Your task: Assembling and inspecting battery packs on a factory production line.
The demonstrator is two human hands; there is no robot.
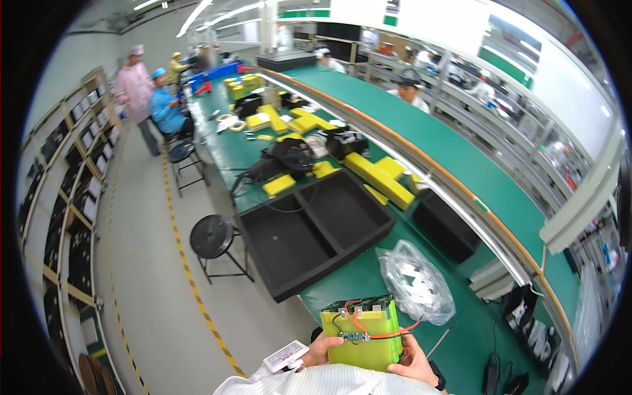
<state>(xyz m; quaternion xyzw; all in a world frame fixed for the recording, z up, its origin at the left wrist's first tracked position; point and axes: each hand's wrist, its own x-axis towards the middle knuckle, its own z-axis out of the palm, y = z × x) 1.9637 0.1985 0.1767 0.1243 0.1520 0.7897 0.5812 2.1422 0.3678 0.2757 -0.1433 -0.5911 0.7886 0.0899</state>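
Observation:
Between my two hands is a yellow-green battery pack, held upright close to my body at the near edge of the bench. A small green circuit board sits across its face, with red and black wires running from it. My left hand grips the pack's left side, the thumb by the board. Around the lower right corner curls my right hand, thumb on the face; a dark band circles that wrist. Fingers behind the pack are hidden.
A black two-compartment foam tray lies ahead on the green bench. Right of it rests a clear plastic bag of white pieces. Yellow blocks lie farther back. A black stool stands at left; people in pink and blue are beyond.

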